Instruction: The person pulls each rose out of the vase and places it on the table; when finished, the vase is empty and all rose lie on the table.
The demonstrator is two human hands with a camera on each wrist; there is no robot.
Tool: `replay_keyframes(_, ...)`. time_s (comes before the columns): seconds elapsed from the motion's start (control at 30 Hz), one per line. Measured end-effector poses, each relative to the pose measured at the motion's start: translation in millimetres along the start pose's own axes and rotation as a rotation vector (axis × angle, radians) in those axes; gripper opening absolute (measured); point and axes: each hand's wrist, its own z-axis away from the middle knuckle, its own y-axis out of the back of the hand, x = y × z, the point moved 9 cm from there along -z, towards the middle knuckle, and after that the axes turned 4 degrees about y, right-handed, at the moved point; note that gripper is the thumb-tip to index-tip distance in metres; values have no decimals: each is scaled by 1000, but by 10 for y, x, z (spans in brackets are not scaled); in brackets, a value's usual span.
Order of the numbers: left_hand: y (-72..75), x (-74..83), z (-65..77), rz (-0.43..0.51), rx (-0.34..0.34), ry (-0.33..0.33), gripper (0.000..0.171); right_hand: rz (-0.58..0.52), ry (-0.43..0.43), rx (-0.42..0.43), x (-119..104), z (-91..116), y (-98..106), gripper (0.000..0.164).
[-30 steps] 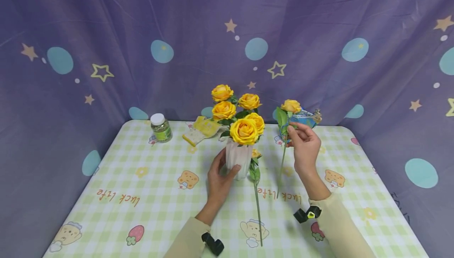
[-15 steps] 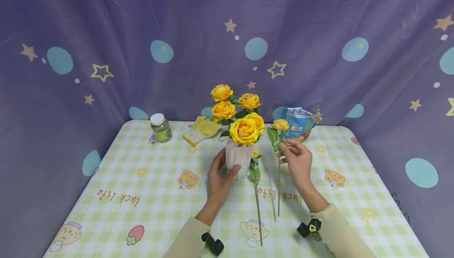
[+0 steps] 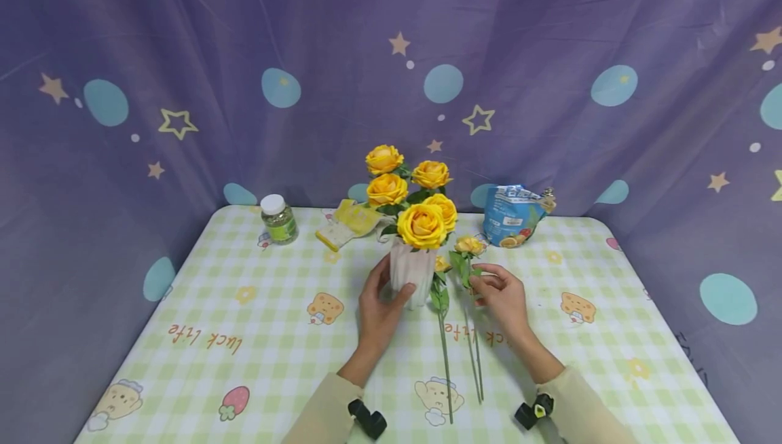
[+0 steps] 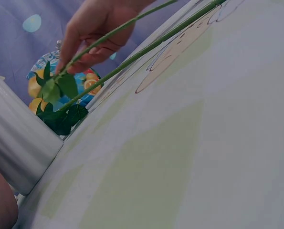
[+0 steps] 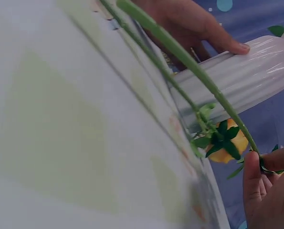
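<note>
Since the earlier frame, the right hand [image 3: 504, 298], pinching a long-stemmed yellow rose [image 3: 469, 246], has shifted toward seven o'clock, bringing it to three o'clock of the ribbed white vase [image 3: 406, 271]. The left hand [image 3: 379, 311] clasps the vase, probably steadying its top-heavy yellow bouquet [image 3: 421, 225]; another yellow rose [image 3: 439, 299] lies at five o'clock on the green-checked surface [image 3: 275, 376].

High, downward head view plus two low, tilted wrist close-ups, the vase [image 3: 418, 269] common to both.
</note>
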Motion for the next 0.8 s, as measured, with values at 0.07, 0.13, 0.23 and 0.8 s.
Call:
replay_keyframes(0.07, 0, 5, -1, 0, 1, -1, 69, 12, -5, -6, 48, 13, -8, 31)
replay_keyframes(0.13, 0, 14, 0, 0, 1, -3, 69, 25, -12, -13, 89, 25, -15, 31)
replay_keyframes(0.23, 5, 22, 1, 0, 2, -8, 69, 38, -27, -30, 133, 39, -27, 33)
replay_keyframes(0.8, 6, 2, 7, -5, 6, 16, 69, 46, -84, -150, 219, 96, -138, 43)
